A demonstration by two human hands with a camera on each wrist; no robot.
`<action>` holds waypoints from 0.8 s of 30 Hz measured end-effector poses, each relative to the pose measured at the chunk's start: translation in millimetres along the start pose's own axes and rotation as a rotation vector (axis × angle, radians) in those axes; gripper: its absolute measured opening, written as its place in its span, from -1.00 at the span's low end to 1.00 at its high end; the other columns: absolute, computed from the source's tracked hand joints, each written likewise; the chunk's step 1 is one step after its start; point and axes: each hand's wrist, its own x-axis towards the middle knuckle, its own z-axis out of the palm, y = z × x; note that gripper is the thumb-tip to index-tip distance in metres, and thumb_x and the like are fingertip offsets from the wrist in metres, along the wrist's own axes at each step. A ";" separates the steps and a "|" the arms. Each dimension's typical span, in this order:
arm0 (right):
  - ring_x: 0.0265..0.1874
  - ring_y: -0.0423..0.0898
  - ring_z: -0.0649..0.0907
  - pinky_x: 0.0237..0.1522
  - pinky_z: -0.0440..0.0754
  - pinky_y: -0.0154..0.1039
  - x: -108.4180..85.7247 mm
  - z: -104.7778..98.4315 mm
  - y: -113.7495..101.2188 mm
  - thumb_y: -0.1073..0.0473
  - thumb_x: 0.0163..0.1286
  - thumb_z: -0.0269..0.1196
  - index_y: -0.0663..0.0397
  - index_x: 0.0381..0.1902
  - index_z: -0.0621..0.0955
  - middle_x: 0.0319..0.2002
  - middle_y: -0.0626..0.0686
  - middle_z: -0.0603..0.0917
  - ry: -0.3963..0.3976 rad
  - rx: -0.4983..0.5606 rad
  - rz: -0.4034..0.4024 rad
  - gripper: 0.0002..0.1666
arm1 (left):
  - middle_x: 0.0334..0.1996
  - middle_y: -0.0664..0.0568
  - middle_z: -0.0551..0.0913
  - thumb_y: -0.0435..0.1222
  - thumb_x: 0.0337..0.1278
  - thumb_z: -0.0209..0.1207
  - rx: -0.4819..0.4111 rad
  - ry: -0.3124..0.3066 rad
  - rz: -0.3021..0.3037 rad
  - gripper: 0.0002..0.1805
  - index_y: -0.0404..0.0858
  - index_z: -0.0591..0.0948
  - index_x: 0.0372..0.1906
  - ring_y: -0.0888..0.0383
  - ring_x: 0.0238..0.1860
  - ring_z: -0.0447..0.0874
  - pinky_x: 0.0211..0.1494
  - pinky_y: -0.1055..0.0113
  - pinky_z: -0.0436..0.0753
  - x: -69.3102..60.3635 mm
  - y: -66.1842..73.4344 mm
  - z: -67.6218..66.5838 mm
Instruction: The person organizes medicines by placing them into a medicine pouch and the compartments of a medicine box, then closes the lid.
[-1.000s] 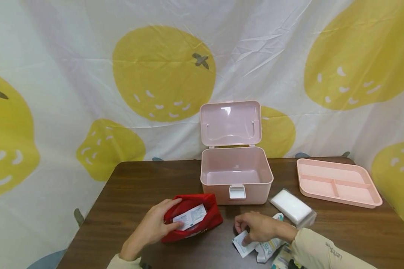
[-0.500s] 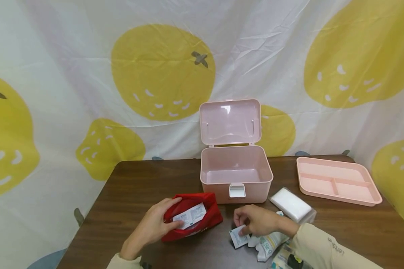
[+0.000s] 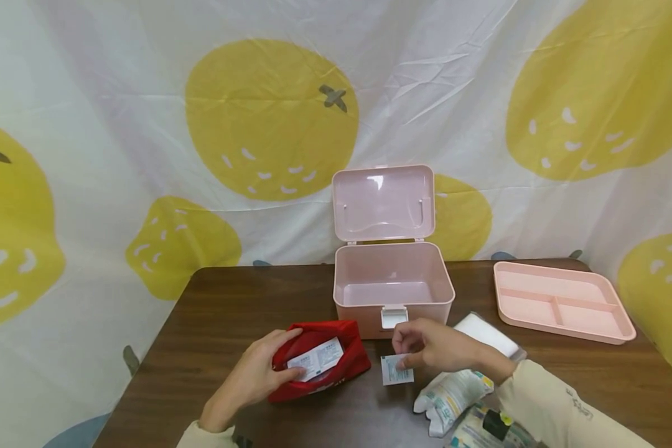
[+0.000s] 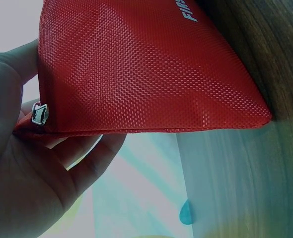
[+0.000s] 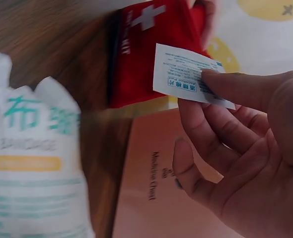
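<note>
- Fingers of the right hand (image 3: 442,348) pinch a small white sachet (image 3: 396,369) near its edge, thumb on one face, index finger behind; the other fingers are loosely bent.
- That sachet is held up off the surface (image 3: 241,298), in front of the pink box (image 3: 364,320) and just to the right of the red pouch (image 3: 359,367); its face carries small printed lettering.
- On the left hand (image 3: 257,370), thumb and fingers are spread apart and bent about the pouch's mouth, holding it by the rim, the thumb at the near side of the opening.
- Inside the pouch I can see printed white packets (image 3: 316,359); a white cross and "KIT" show on its outside.
- Behind the hands, the box has its lid (image 3: 383,205) raised, with a white latch (image 3: 394,317) on the front.
- Near the right forearm lie white bandage packaging (image 3: 453,395), a clear bag (image 3: 476,429) partly under the sleeve, and a wrapped white pack (image 3: 484,330) beside the box.
- Farther right, a pink divided tray (image 3: 554,283) lies flat.
</note>
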 end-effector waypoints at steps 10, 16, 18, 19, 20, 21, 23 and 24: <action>-0.49 -0.29 0.56 -0.38 0.52 -0.41 9.7 -5.2 -16.0 0.26 0.23 0.41 0.14 -0.33 0.52 -0.50 -0.12 0.58 0.012 0.018 -0.054 -0.77 | 0.03 0.04 0.65 -0.14 -0.06 0.49 0.019 0.025 0.020 -0.29 -0.16 0.54 0.28 0.08 0.01 0.61 0.09 0.05 0.61 -1.3 -2.6 2.0; -0.52 -0.29 0.54 -0.42 0.50 -0.40 24.4 -0.4 -27.9 0.25 0.22 0.42 0.09 -0.34 0.53 -0.53 -0.11 0.60 0.066 -0.020 -0.070 -0.78 | 0.04 0.04 0.64 -0.12 -0.06 0.49 0.014 0.012 0.004 -0.28 -0.16 0.53 0.28 0.08 0.02 0.61 0.09 0.04 0.62 -0.7 -1.6 1.5; -0.52 -0.28 0.55 -0.41 0.51 -0.39 30.7 2.7 -31.7 0.23 0.22 0.43 0.05 -0.34 0.54 -0.53 -0.11 0.62 0.095 -0.039 -0.063 -0.78 | 0.04 0.04 0.64 -0.12 -0.05 0.49 0.014 0.008 -0.002 -0.28 -0.15 0.53 0.29 0.08 0.02 0.60 0.08 0.04 0.62 -0.5 -1.5 1.6; -0.51 -0.27 0.56 -0.39 0.52 -0.38 34.2 4.5 -33.6 0.23 0.21 0.43 0.04 -0.34 0.55 -0.52 -0.11 0.63 0.108 -0.044 -0.060 -0.78 | 0.04 0.04 0.64 -0.12 -0.05 0.49 0.014 0.007 -0.004 -0.28 -0.15 0.53 0.29 0.08 0.02 0.60 0.08 0.03 0.62 -0.5 -1.5 1.7; -0.50 -0.26 0.57 -0.37 0.52 -0.37 37.7 6.5 -35.3 0.22 0.21 0.43 0.04 -0.34 0.55 -0.51 -0.11 0.65 0.120 -0.045 -0.057 -0.78 | 0.04 0.04 0.64 -0.12 -0.05 0.49 0.014 0.006 -0.006 -0.28 -0.15 0.53 0.29 0.08 0.02 0.60 0.08 0.04 0.62 -0.5 -1.6 1.9; -0.49 -0.25 0.58 -0.36 0.52 -0.37 41.2 8.4 -37.1 0.21 0.22 0.43 0.03 -0.33 0.55 -0.50 -0.11 0.66 0.128 -0.049 -0.049 -0.78 | 0.04 0.04 0.64 -0.11 -0.05 0.49 0.015 0.006 -0.007 -0.27 -0.15 0.53 0.29 0.08 0.01 0.60 0.07 0.04 0.62 -0.6 -1.6 2.0; -0.49 -0.24 0.58 -0.36 0.51 -0.37 48.5 12.2 -40.5 0.20 0.23 0.43 0.01 -0.33 0.55 -0.49 -0.11 0.66 0.137 -0.048 -0.039 -0.78 | 0.04 0.05 0.64 -0.11 -0.06 0.49 0.016 0.007 -0.007 -0.27 -0.15 0.53 0.29 0.08 0.01 0.60 0.07 0.04 0.62 -1.0 -1.7 2.4; -0.49 -0.24 0.57 -0.38 0.51 -0.36 52.2 14.0 -41.9 0.20 0.24 0.42 0.01 -0.32 0.55 -0.49 -0.11 0.66 0.140 -0.048 -0.033 -0.79 | 0.04 0.05 0.64 -0.10 -0.06 0.49 0.015 0.009 -0.007 -0.27 -0.15 0.53 0.29 0.08 0.01 0.60 0.07 0.04 0.63 -1.3 -1.8 2.5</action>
